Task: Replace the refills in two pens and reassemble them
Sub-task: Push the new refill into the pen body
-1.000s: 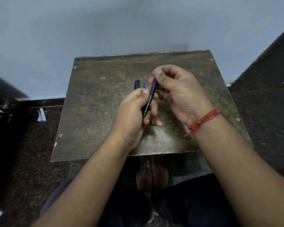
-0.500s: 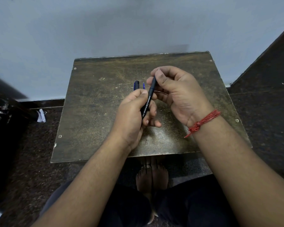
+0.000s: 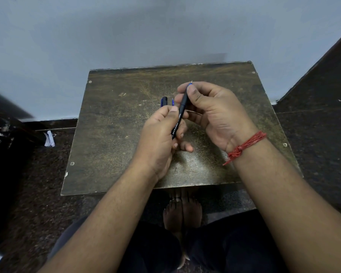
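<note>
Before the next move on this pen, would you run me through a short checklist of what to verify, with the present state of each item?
1. Left hand grips the black pen barrel with white lettering: ok.
2. Right hand pinches the barrel's upper end: ok.
3. Blue refill tip shows above the right thumb: ok.
4. Refill fully seated in the barrel: cannot tell, fingers cover it.
5. Second blue pen lies on the worn brown tabletop beyond the left hand: ok.
6. Second pen reassembled: cannot tell, mostly hidden.
</note>
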{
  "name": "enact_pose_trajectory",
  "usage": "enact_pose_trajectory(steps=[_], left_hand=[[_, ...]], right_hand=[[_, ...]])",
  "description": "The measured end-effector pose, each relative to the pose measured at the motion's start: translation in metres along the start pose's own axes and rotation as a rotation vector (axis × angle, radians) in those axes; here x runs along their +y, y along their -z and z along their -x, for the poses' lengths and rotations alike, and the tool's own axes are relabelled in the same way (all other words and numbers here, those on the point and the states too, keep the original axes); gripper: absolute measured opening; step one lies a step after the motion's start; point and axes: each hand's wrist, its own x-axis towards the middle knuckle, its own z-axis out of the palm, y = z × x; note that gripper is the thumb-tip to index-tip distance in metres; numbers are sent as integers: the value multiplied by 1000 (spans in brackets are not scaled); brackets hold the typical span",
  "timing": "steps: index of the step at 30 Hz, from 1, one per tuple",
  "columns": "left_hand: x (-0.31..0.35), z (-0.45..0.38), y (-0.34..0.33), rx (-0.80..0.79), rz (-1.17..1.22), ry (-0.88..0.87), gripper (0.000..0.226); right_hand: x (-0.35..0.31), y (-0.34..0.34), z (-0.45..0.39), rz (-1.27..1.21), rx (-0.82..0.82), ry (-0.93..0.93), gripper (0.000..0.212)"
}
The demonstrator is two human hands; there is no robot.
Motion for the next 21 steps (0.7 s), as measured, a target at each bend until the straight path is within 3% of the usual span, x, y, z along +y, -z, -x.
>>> enact_pose_trajectory(steps=[21], left_hand=[[-4, -1, -1, 77, -309, -159, 26]], right_hand=[[1, -13, 1, -20, 138, 11, 19]])
